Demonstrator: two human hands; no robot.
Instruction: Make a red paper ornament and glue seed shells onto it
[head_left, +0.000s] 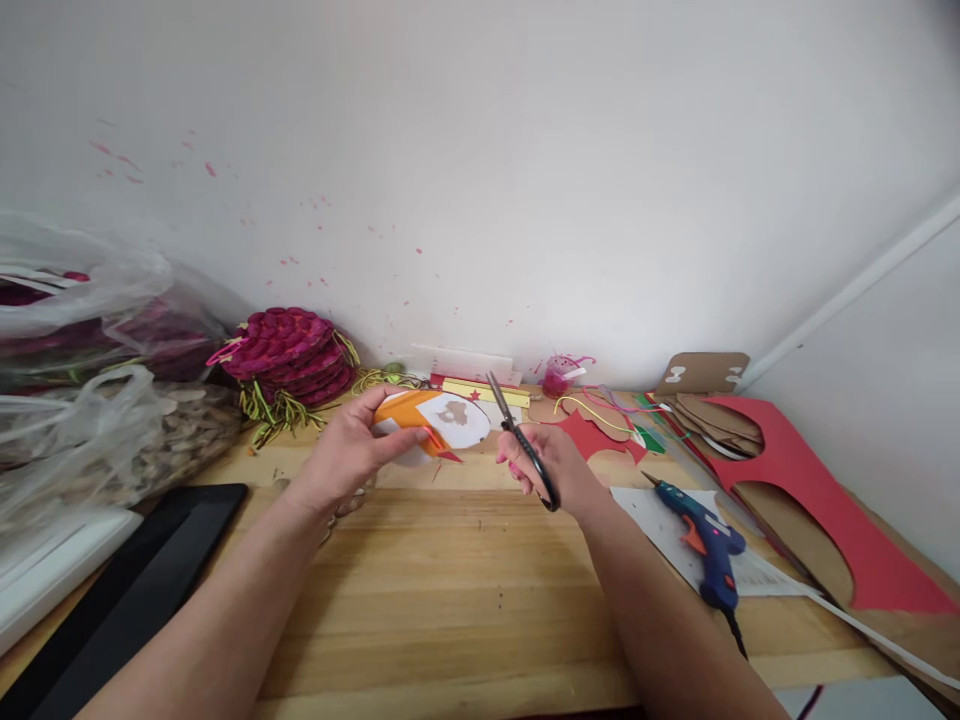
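Note:
My left hand [352,445] grips an oval cutout [472,425] between thumb and fingers, raised above the wooden table [442,600]. The oval is white with a brownish patch, and an orange piece crosses its left part; a small red point sticks out below. To its right, my right hand [555,465] is closed on a pair of scissors [514,425] with dark handles. The blades point up and away, close to the oval's right edge but apart from it. Fingers hide part of the scissors' handles and the oval's left end.
A blue glue gun [709,545] lies on white paper at right, beside red sheets [817,500] with cut-out curves. Magenta scalloped pieces [292,350] are stacked at back left. Plastic bags [75,430] and a black tablet-like slab [165,570] sit left. A pink-stained cup [556,375] stands against the wall.

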